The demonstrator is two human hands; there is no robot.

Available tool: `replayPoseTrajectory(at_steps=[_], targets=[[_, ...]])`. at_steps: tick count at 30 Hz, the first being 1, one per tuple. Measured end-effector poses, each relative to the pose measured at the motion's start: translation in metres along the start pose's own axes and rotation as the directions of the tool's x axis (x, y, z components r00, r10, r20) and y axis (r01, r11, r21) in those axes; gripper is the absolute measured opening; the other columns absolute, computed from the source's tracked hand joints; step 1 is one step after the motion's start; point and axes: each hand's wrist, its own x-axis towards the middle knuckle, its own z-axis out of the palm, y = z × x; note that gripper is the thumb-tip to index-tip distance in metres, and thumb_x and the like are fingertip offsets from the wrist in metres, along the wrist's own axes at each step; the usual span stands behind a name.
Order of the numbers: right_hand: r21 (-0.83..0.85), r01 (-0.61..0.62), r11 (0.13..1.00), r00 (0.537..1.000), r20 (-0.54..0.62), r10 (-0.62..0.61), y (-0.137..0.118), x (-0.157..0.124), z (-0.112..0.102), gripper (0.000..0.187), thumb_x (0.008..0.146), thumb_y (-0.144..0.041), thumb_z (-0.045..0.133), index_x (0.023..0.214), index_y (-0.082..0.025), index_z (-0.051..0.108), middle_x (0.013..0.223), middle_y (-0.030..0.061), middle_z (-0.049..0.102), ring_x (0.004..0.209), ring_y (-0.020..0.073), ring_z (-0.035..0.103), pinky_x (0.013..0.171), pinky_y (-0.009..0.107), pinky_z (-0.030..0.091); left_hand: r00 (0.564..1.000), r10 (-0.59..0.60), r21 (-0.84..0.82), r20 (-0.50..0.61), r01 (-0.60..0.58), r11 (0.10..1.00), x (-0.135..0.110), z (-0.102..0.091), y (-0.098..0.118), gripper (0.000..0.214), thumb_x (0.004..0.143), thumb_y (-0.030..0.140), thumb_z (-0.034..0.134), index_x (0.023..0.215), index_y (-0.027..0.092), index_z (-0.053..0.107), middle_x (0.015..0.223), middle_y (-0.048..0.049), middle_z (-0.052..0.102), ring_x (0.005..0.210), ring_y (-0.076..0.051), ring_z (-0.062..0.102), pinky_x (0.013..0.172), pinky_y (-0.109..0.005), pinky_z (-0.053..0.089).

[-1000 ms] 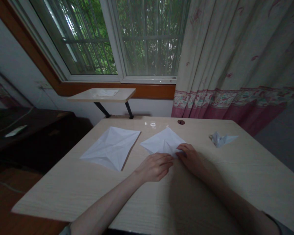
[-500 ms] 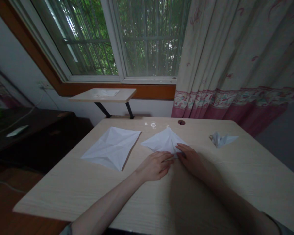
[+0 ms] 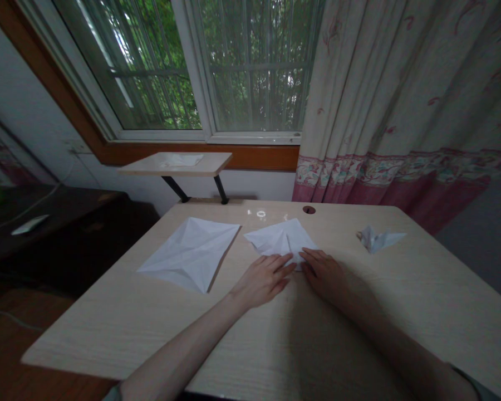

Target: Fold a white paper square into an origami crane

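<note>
A white sheet of folded paper (image 3: pixel 280 239) lies near the far middle of the light wood-grain desk (image 3: pixel 108 334), its near corner under my hands. My left hand (image 3: pixel 264 280) rests palm down, fingertips at the paper's near left edge. My right hand (image 3: pixel 322 273) lies beside it, fingertips on the near right edge. Neither hand visibly grips the sheet. To the left lies a larger creased white paper square (image 3: pixel 190 254), and a small folded paper piece (image 3: pixel 378 239) sits to the right.
A small shelf board (image 3: pixel 175 164) on black brackets stands behind the desk, below a barred window (image 3: pixel 254 67). A floral curtain (image 3: pixel 392 100) hangs at right. The desk has a round cable hole (image 3: pixel 309 209). A dark cabinet (image 3: pixel 45 234) stands at left.
The middle paper now has a flatter, reshaped top with a new flap line. My left hand has uncurled and lies flatter, and both hands sit slightly nearer the desk's front.
</note>
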Motion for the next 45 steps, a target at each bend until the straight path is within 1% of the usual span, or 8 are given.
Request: replayPoseTrajectory(at_steps=[10, 17, 23, 27, 30, 36, 40, 45], targets=[[-0.119, 0.043, 0.992, 0.997, 0.064, -0.035, -0.010, -0.001, -0.009, 0.036, 0.092, -0.019, 0.046, 0.121, -0.018, 0.067, 0.126, 0.0124, 0.068, 0.112, 0.0299, 0.064, 0.097, 0.051, 0.050, 0.998, -0.059, 0.095, -0.011, 0.060, 0.994, 0.001, -0.001, -0.001, 0.040, 0.102, 0.040, 0.044, 0.137, 0.023, 0.052, 0.142, -0.0071, 0.054, 0.115, -0.024, 0.054, 0.092, -0.037, 0.044], [-0.064, 0.032, 0.997, 0.998, 0.048, -0.029, -0.011, -0.001, -0.010, 0.031, 0.091, -0.019, 0.050, 0.114, -0.020, 0.071, 0.123, 0.0123, 0.069, 0.110, 0.0315, 0.065, 0.098, 0.054, 0.048, 0.997, -0.071, 0.111, -0.014, 0.072, 0.991, 0.001, -0.001, -0.002, 0.038, 0.101, 0.041, 0.046, 0.133, 0.023, 0.056, 0.138, -0.0065, 0.058, 0.112, -0.024, 0.055, 0.087, -0.036, 0.044], [-0.035, 0.064, 0.997, 0.997, 0.049, -0.062, -0.012, -0.001, -0.012, 0.029, 0.091, -0.018, 0.051, 0.110, -0.021, 0.072, 0.122, 0.0109, 0.070, 0.108, 0.0281, 0.066, 0.100, 0.051, 0.048, 0.997, -0.075, 0.112, -0.024, 0.078, 0.991, 0.000, -0.001, -0.002, 0.036, 0.102, 0.039, 0.045, 0.133, 0.025, 0.057, 0.140, -0.0061, 0.056, 0.113, -0.024, 0.054, 0.087, -0.036, 0.044], [-0.019, 0.090, 0.996, 0.994, 0.064, -0.089, -0.013, -0.002, -0.014, 0.028, 0.091, -0.018, 0.052, 0.110, -0.022, 0.072, 0.125, 0.0102, 0.068, 0.116, 0.0291, 0.062, 0.103, 0.052, 0.047, 0.996, -0.082, 0.095, -0.045, 0.086, 0.992, 0.000, -0.002, -0.004, 0.032, 0.100, 0.035, 0.049, 0.128, 0.026, 0.060, 0.139, -0.0060, 0.056, 0.114, -0.025, 0.054, 0.087, -0.037, 0.045], [0.003, 0.123, 0.992, 0.990, 0.063, -0.123, -0.014, -0.004, -0.014, 0.027, 0.092, -0.017, 0.050, 0.105, -0.021, 0.073, 0.124, 0.0095, 0.069, 0.122, 0.0280, 0.059, 0.104, 0.048, 0.047, 0.996, -0.082, 0.079, -0.041, 0.085, 0.993, -0.001, -0.002, -0.005, 0.028, 0.100, 0.031, 0.050, 0.124, 0.025, 0.062, 0.138, -0.0060, 0.056, 0.114, -0.024, 0.054, 0.087, -0.038, 0.045], [0.034, 0.055, 0.998, 0.990, 0.127, -0.058, -0.021, -0.003, -0.018, 0.026, 0.090, -0.017, 0.051, 0.102, -0.023, 0.073, 0.115, 0.0104, 0.072, 0.094, 0.0247, 0.072, 0.082, 0.039, 0.057, 0.996, -0.084, 0.069, -0.010, 0.085, 0.994, 0.000, -0.004, -0.005, 0.029, 0.098, 0.026, 0.051, 0.124, 0.024, 0.061, 0.138, -0.0058, 0.056, 0.114, -0.026, 0.054, 0.086, -0.040, 0.048], [0.005, 0.040, 0.999, 0.981, 0.188, -0.040, -0.030, 0.001, -0.029, 0.020, 0.091, -0.017, 0.052, 0.098, -0.021, 0.071, 0.102, 0.0105, 0.074, 0.081, 0.0237, 0.072, 0.071, 0.034, 0.055, 0.996, -0.084, 0.036, 0.005, 0.083, 0.996, -0.001, -0.005, -0.006, 0.030, 0.096, 0.023, 0.052, 0.125, 0.023, 0.061, 0.139, -0.0070, 0.056, 0.114, -0.026, 0.054, 0.086, -0.040, 0.049], [-0.116, 0.064, 0.991, 0.970, 0.240, -0.035, -0.034, 0.003, -0.034, 0.021, 0.090, -0.012, 0.050, 0.091, -0.020, 0.069, 0.095, 0.0094, 0.074, 0.077, 0.0212, 0.069, 0.066, 0.030, 0.051, 0.998, -0.067, -0.041, 0.008, 0.068, 0.997, -0.002, -0.002, -0.007, 0.033, 0.095, 0.020, 0.053, 0.126, 0.023, 0.062, 0.141, -0.0073, 0.054, 0.118, -0.025, 0.053, 0.093, -0.041, 0.050]])
